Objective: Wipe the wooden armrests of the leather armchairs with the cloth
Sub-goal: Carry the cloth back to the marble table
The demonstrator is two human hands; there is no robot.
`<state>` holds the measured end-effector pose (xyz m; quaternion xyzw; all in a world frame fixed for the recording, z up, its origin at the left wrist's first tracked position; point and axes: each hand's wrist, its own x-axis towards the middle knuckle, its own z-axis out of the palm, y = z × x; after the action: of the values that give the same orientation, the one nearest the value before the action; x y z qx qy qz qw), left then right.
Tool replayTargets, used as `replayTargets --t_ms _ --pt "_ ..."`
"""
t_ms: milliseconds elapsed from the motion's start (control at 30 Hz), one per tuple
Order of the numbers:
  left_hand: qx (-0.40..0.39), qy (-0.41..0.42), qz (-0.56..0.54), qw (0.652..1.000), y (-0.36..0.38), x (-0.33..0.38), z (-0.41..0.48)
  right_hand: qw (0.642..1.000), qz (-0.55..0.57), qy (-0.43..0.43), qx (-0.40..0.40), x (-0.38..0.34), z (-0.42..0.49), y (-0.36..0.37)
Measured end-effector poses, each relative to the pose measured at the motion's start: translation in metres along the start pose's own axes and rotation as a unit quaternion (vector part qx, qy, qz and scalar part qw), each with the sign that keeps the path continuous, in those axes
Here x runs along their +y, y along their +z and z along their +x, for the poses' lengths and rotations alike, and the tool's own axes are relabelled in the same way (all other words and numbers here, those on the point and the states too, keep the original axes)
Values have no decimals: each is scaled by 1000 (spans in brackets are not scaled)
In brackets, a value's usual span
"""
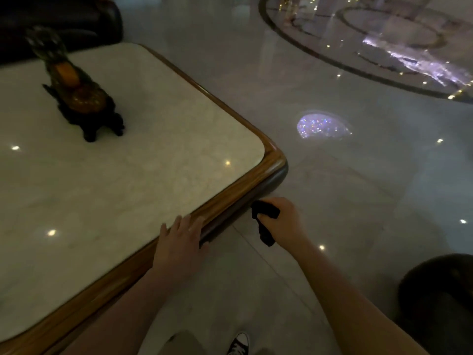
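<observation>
The right hand (281, 219) is closed in a fist around a crumpled black cloth (265, 221), one dark end of which hangs down below the knuckles; the cloth is pressed to the dark rounded side edge of a low table, just below the table's near right corner, at about five o'clock from the middle of the view. The left hand (180, 242) lies flat and open with fingers spread, palm down on the wooden rim of the table (225, 201), holding nothing, at about seven o'clock from the cloth and near it but apart. The table has a pale marble top framed by a polished brown wooden border with rounded corners, and small ceiling lights are mirrored in the marble. On the top, toward ten o'clock, stands a dark carved ornament with amber-coloured inlay (82, 98) on short feet, well apart from both hands. Behind it, at the upper left corner, sits a dark brown leather armchair (64, 24), blurred and dim. Another dark rounded upholstered shape (440, 298) shows at four o'clock by the right forearm. The glossy pale stone floor (332, 175) carries a dark curved inlay band at one o'clock. A black canvas sneaker with white toe (239, 343) shows at six o'clock.
</observation>
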<state>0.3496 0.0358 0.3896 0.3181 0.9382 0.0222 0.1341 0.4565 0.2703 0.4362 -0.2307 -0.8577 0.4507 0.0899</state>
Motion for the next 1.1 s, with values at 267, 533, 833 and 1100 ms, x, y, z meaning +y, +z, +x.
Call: replayTargets --t_ms 267,533,833,1100 --pt "-19 -73 -27 997 4 -39 15 996 -13 -30 -79 -12 55 38" --pt "-24 -93 -55 994 16 -122 54 990 -61 -21 -122 -42 115 120" --pt "2 -91 -63 994 80 -223 125 984 -116 19 -136 -4 196 226" --pt "12 -69 -43 997 191 -276 222 983 -118 -44 -135 73 304 326"
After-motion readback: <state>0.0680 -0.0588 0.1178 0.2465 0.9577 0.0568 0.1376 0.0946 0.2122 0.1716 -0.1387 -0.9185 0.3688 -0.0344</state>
